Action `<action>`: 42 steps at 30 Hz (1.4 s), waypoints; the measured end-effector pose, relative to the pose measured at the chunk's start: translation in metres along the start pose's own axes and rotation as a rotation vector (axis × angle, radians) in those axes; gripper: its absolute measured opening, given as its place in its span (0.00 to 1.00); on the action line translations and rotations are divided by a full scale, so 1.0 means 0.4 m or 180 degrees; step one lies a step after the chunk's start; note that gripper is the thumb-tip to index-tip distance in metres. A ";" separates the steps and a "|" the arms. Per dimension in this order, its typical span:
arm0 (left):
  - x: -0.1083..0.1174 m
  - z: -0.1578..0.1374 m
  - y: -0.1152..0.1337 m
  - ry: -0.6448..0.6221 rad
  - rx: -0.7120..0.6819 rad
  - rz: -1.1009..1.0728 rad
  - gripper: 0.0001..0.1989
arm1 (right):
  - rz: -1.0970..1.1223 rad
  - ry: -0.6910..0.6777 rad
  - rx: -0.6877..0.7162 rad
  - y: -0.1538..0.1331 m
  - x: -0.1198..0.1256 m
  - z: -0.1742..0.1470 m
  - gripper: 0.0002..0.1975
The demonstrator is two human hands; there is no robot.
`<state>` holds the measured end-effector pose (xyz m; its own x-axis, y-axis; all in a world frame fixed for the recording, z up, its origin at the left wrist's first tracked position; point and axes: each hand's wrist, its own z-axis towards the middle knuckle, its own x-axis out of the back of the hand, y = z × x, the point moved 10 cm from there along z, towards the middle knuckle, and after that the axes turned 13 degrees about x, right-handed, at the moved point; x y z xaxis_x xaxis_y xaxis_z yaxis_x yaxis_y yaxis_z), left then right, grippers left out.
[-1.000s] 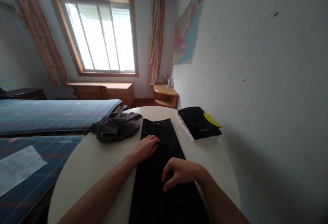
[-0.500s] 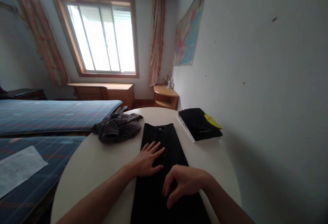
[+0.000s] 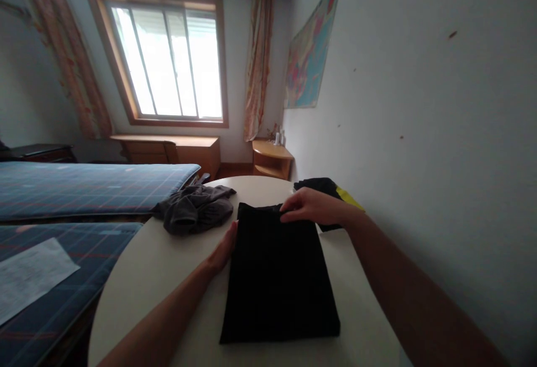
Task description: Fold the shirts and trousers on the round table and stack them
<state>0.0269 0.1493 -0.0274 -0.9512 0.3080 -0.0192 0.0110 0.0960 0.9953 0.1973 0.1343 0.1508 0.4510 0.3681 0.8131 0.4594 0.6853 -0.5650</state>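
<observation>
- Black garment (image 3: 277, 283) lay before me on the round white table (image 3: 168, 266), folded into a neat block, plain and dark, looking wider at the near end.
- Its near edge ran almost straight between two crisp corners; its far edge was slightly uneven.
- My right hand (image 3: 316, 206) was at that far edge, fingers curled and thumb close to the fingertips; I cannot tell whether cloth was pinched between them.
- My left hand (image 3: 225, 246) rested against the left side, its fingers partly hidden by the fabric, so I cannot tell how far it was open or whether it gripped.
- Just beyond my left hand sat a crumpled grey garment (image 3: 195, 210), near the black one but loosely bunched.
- On the right, a black-and-yellow garment (image 3: 331, 188) was partly covered by my right hand and forearm.
- Left of the table, a paper sheet (image 3: 36, 277) lay on a plaid mattress (image 3: 107, 252).
</observation>
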 end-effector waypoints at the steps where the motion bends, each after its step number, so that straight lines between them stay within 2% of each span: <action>1: 0.011 0.002 -0.003 0.0062 0.0048 -0.0193 0.38 | -0.0058 0.0033 0.0004 0.019 0.016 0.020 0.20; 3: 0.034 0.011 -0.013 0.0197 0.0129 -0.0465 0.40 | -0.0103 0.0108 0.0036 0.063 0.035 0.063 0.21; 6: 0.057 0.027 -0.036 0.0408 0.0238 -0.0422 0.38 | -0.0082 0.0229 0.0074 0.140 0.027 0.121 0.20; 12: 0.056 0.047 -0.046 0.0471 0.0025 -0.0226 0.42 | -0.0290 0.0222 -0.0092 0.278 -0.067 0.180 0.18; 16: 0.069 0.052 -0.041 0.0682 -0.0066 0.0011 0.37 | -0.0549 0.0368 -0.0176 0.320 -0.123 0.177 0.15; 21: 0.079 0.039 -0.019 0.0896 -0.0194 0.0298 0.26 | -0.0471 0.0926 -0.0225 0.351 -0.154 0.138 0.25; 24: 0.077 0.033 -0.021 0.1004 -0.0105 0.0397 0.25 | -0.0464 0.1182 -0.0453 0.389 -0.160 0.091 0.26; 26: 0.066 0.035 -0.031 0.0969 0.0060 0.0375 0.26 | -0.0395 0.1160 -0.0558 0.411 -0.175 0.058 0.28; 29: 0.053 0.032 -0.033 0.0944 0.0219 0.0394 0.27 | -0.0374 0.1010 -0.0560 0.419 -0.199 0.017 0.30; 32: 0.066 0.014 -0.025 0.1138 0.0328 0.0633 0.23 | -0.0484 0.0898 -0.0433 0.394 -0.208 -0.014 0.32; 37: 0.086 -0.022 -0.038 0.1239 0.0792 0.1186 0.22 | -0.0089 0.0926 -0.0347 0.355 -0.214 -0.067 0.26; 42: 0.071 -0.038 0.016 0.1463 0.0343 0.2155 0.24 | 0.0039 0.1103 -0.0417 0.340 -0.212 -0.110 0.22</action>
<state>-0.0046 0.1442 -0.0203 -0.7590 -0.0838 0.6456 0.6346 0.1262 0.7625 0.2552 0.1688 -0.0014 0.6790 0.1257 0.7233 0.5363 0.5878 -0.6057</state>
